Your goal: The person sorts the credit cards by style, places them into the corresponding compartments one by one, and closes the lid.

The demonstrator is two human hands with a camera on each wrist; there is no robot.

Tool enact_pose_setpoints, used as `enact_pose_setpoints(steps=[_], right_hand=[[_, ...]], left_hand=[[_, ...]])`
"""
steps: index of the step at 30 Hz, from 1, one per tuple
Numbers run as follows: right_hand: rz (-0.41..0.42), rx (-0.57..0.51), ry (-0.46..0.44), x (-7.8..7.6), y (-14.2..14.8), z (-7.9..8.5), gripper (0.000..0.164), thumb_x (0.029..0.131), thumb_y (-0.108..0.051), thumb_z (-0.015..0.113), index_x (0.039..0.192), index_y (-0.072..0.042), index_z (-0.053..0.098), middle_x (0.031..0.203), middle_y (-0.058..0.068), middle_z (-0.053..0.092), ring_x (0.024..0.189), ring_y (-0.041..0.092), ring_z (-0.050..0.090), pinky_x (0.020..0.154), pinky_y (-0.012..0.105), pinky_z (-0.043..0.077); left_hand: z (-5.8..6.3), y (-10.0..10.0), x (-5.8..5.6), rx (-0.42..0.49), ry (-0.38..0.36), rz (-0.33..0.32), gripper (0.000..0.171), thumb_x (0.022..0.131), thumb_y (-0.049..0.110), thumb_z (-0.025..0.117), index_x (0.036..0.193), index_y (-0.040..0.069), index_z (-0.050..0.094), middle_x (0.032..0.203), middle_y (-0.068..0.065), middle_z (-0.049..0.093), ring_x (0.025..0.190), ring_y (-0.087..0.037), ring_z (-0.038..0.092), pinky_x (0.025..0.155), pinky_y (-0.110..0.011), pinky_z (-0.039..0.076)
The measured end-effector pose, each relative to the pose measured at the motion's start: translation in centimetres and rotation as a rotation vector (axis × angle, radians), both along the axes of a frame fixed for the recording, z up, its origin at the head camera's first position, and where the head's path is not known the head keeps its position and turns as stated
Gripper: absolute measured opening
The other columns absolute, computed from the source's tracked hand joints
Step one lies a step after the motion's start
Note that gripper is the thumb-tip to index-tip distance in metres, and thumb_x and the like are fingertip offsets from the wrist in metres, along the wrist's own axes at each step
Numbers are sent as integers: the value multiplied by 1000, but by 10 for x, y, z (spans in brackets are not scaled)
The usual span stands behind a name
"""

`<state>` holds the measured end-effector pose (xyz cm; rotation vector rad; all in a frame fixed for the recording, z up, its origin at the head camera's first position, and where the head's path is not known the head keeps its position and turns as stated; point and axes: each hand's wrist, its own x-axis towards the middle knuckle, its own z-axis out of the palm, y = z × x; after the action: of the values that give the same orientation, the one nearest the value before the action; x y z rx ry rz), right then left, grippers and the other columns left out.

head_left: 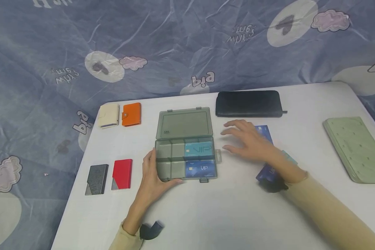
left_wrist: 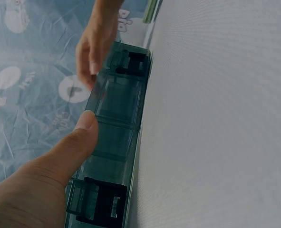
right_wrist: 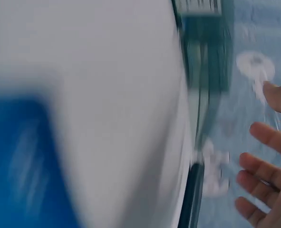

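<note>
A translucent grey-green compartment box (head_left: 170, 170) lies on the table with its lid (head_left: 185, 122) folded back. Two cards sit in its right-hand compartments: a teal VIP card (head_left: 195, 149) above a dark blue VIP card (head_left: 201, 169). My left hand (head_left: 151, 182) holds the box at its near left corner, fingers along the left side. The left thumb (left_wrist: 86, 124) presses the front wall in the left wrist view. My right hand (head_left: 248, 140) is in the air right of the box, fingers spread and holding nothing. Beneath the right forearm, blue cards (head_left: 264, 132) are partly hidden.
A black zip wallet (head_left: 249, 103) lies behind the right hand, and a green padded case (head_left: 357, 149) at the far right. To the left are a cream card holder (head_left: 108, 115), an orange one (head_left: 132, 114), a grey one (head_left: 97, 178) and a red one (head_left: 122, 173).
</note>
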<state>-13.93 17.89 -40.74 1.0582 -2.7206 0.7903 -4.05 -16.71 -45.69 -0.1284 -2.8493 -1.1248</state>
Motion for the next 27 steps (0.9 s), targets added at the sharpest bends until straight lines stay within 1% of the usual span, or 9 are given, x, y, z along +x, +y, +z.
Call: enact_pose_setpoints(steps=[2,5,9,13,15,19,21,24,27], right_hand=[[-57,0,0,2,22,1,41,76,-33,74,111,-15,62,117,3,57,114,22,47,95,46,34],[-87,35,-45,7,57,0,46,71,-27,79,111,-14,61,111,-1,57,109,19,49,93,40,37],[-68,100,-151,21,95,-2,54,64,-24,85,113,-20,62,120,1,53,114,20,44,92,33,35],[-33,162,-204,39,120,-5,61,59,-27,87,114,-27,62,131,7,46,119,27,38,88,39,36],[-6,186,-202,46,127,-6,67,56,-27,88,117,-30,61,135,10,42,119,30,37,85,44,36],[10,202,-167,55,128,-9,76,50,-24,90,119,-31,59,137,14,39,119,33,36,82,45,33],[-4,195,-151,56,125,-11,75,49,-23,90,117,-31,60,136,14,39,119,33,36,81,45,32],[-29,187,-141,56,117,-13,69,51,-24,90,113,-31,61,131,12,41,117,32,37,82,47,34],[-38,183,-141,56,108,-15,62,52,-26,89,108,-29,62,124,9,43,113,28,38,81,45,36]], left_hand=[[0,1,0,-3,6,-6,123,57,57,80,150,17,11,148,-4,19,130,-19,25,95,-47,45],[2,2,0,1,3,-7,122,58,57,80,150,17,11,147,-5,19,129,-20,26,95,-47,45],[3,2,0,6,-14,-1,122,57,58,80,150,18,11,147,-4,19,129,-19,25,95,-47,44],[2,1,1,7,-21,-1,122,58,58,80,150,18,11,148,-3,18,130,-19,25,95,-48,45],[2,1,1,8,-21,1,122,58,58,80,150,19,10,148,-3,18,130,-19,25,95,-48,45],[1,0,2,8,-19,8,123,57,57,81,150,20,10,148,-1,18,130,-18,24,94,-48,45],[1,0,2,6,-17,6,122,58,56,81,150,20,10,148,-2,18,130,-19,24,94,-48,45],[1,0,1,9,-17,6,122,58,56,81,150,20,10,148,-2,18,130,-19,25,94,-48,46],[1,1,1,8,-20,4,122,57,57,81,150,20,10,148,-2,18,130,-18,24,94,-48,45]])
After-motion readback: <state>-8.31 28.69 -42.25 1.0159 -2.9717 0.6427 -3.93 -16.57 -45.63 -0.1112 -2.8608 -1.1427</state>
